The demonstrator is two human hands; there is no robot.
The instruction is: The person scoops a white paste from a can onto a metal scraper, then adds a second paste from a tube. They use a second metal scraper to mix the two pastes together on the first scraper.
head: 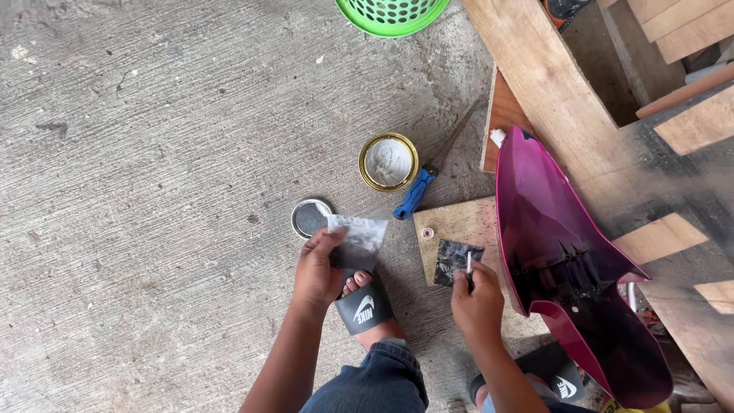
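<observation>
1. A grey sheet of sandpaper [356, 239] is held over the concrete floor [153, 153] by the left hand [319, 268], whose grip is clamped on the sheet's lower left edge.
2. Just beyond the sheet, a round tin lid [309, 217] with a dark inside is seen lying on the floor, partly covered by the sheet's corner.
3. An open gold-rimmed can [388, 161] holding a pale paste is set farther up, and a blue-handled saw [428, 177] is laid just beside it.
4. A green plastic basket [391, 12] is cut off by the top edge.
5. A small dark square of sandpaper [454, 260] is laid on a plywood piece [459, 226].
6. A thin white stick [469, 265] is pinched in the closed grip of the right hand [478, 300], touching the square.
7. A magenta motorcycle fairing panel [569, 268] is propped against wooden planks [550, 84] at the right.
</observation>
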